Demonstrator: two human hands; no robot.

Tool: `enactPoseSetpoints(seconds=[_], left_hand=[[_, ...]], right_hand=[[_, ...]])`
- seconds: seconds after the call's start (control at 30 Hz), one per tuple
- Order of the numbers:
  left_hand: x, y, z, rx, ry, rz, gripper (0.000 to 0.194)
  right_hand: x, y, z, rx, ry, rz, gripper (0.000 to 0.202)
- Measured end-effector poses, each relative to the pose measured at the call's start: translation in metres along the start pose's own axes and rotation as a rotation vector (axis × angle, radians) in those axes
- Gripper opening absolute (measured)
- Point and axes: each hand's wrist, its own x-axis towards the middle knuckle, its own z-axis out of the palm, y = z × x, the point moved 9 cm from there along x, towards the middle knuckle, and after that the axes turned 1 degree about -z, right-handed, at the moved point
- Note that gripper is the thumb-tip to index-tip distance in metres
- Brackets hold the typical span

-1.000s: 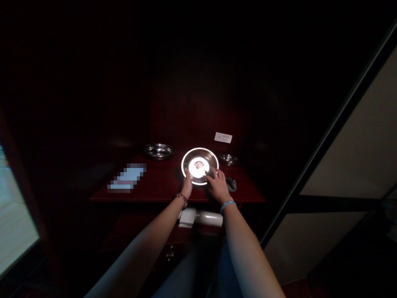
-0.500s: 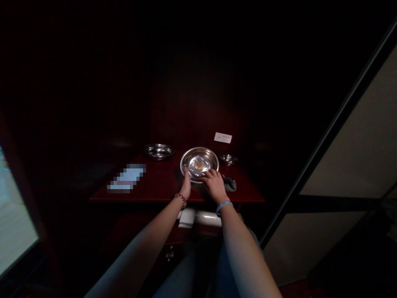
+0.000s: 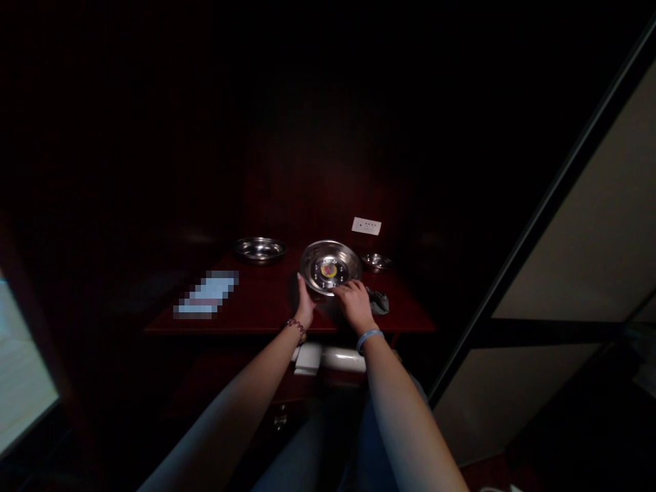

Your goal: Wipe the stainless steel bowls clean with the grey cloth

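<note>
A shiny metal bowl (image 3: pixel 313 263) with a yellow and pink sticker (image 3: pixel 329 270) on its inside bottom is tilted toward me over the dark red desk. My right hand (image 3: pixel 352 301) grips its near right rim, fingers bent over the edge. At the lower left of the bowl is my left hand (image 3: pixel 306 305), its thumb raised beside the rim and its other fingers mostly hidden under the bowl. Just right of my right hand lies a crumpled dark grey cloth (image 3: pixel 378 301).
A wide metal bowl (image 3: pixel 260 250) rests at the back left of the desk (image 3: pixel 266 311), a small metal bowl (image 3: pixel 377 262) at the back right. A blurred-out light blue rectangle (image 3: pixel 208 294) lies at the left. A white socket plate (image 3: pixel 366 226) is on the back wall.
The bowl has turned and tilted slightly between my hands, its sticker shifting a little. My left thumb has moved from over the rim to just outside it.
</note>
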Motion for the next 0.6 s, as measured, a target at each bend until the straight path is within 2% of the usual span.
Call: enactPoseSetpoints(seconds=[0.07,0.17,0.3,0.37,0.47,0.6], left_hand=[[-0.001,0.000,0.001,-0.003,-0.019,-0.010,0.085],[0.000,-0.002,0.001,0.011,-0.031,-0.033,0.083],[0.003,-0.007,-0.002,-0.040,0.012,-0.033,0.077],[0.005,-0.009,0.001,-0.111,0.001,-0.038,0.074],[0.008,-0.009,0.006,-0.261,-0.029,-0.023,0.067],[0.014,-0.014,-0.002,-0.385,0.055,-0.035,0.042]], right_hand=[[0.002,0.006,-0.005,0.202,0.103,0.051,0.033],[0.004,0.017,-0.016,0.691,0.325,0.123,0.026],[0.005,0.029,-0.020,1.302,0.529,0.272,0.035],[0.003,0.030,-0.016,1.540,0.559,0.347,0.038],[0.003,0.029,-0.004,1.777,0.497,0.409,0.037],[-0.005,0.051,0.019,1.777,0.515,0.599,0.027]])
